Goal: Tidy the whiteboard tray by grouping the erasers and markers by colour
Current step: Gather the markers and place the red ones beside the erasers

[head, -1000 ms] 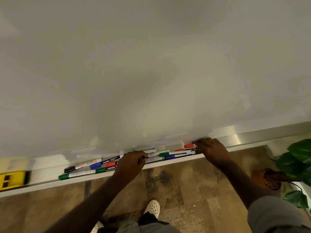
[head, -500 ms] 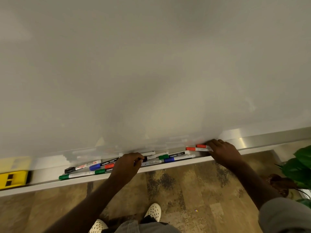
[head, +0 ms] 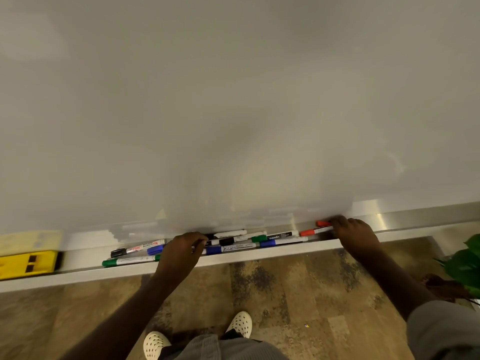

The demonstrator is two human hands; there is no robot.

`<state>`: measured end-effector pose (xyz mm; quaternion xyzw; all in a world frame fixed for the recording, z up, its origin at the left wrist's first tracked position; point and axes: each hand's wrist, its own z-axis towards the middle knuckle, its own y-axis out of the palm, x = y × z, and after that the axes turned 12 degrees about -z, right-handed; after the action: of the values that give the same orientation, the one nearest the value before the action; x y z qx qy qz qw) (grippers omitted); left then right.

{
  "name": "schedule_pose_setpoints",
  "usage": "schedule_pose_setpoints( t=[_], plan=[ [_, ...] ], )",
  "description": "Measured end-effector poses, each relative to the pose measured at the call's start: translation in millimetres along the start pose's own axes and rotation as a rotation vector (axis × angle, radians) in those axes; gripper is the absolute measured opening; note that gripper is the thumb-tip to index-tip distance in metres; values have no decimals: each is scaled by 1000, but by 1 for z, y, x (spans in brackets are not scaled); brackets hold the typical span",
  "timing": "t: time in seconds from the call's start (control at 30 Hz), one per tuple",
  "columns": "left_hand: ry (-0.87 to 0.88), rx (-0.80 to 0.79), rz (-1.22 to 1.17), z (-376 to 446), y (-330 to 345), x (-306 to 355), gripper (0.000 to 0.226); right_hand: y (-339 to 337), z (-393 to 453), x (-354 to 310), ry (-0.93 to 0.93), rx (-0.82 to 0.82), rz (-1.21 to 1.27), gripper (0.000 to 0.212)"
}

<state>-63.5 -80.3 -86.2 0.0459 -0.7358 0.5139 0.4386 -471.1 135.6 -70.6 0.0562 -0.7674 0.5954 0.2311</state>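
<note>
A person is standing at a whiteboard (head: 233,100), looking down at its tray (head: 78,272), which is running across the view from 9 o'clock to 3 o'clock. The left hand (head: 181,252) is reaching into the tray near the middle, its fingers curling down among the markers; it is touching a black-capped marker (head: 228,240) at its 3 o'clock side, but whether it is truly pinching 1 is hard to tell. The right hand (head: 355,233) is resting at the tray's right part, its fingertips curling onto the ends of 2 red markers (head: 315,232) lying just at its 9 o'clock side, 1 behind the other. Between the hands are lying a green-capped marker (head: 259,238) and 2 blue-capped markers (head: 233,248), crowding together and partly overlapping. At 9 o'clock of the left hand are sitting a black-tipped marker with red lettering (head: 137,248), a blue cap (head: 155,250) and a green marker (head: 130,261) along the tray's front lip. A yellow eraser (head: 28,263) is sitting at the far 9 o'clock end, well apart from the markers. At 6 o'clock, 2 pale perforated shoes (head: 239,324) are standing on a wood-patterned floor (head: 285,287), and green plant leaves (head: 465,266) are showing at 3 o'clock.
</note>
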Motion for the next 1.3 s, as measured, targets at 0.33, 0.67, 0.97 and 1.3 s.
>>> schedule_pose_setpoints(
  t=[0.33,0.67,0.97,1.3],
  plan=[
    [26,-55,280,-13,-43,-35,13,10,-12,5,67,126,14,48],
    [79,-239,654,1,-28,-24,17,-14,-27,-8,157,268,123,44],
    [112,-339,703,17,-7,-7,19,-29,-24,-18,179,329,173,37],
    [159,-351,642,28,11,4,24,-48,-22,-26,150,396,226,41]
  ],
)
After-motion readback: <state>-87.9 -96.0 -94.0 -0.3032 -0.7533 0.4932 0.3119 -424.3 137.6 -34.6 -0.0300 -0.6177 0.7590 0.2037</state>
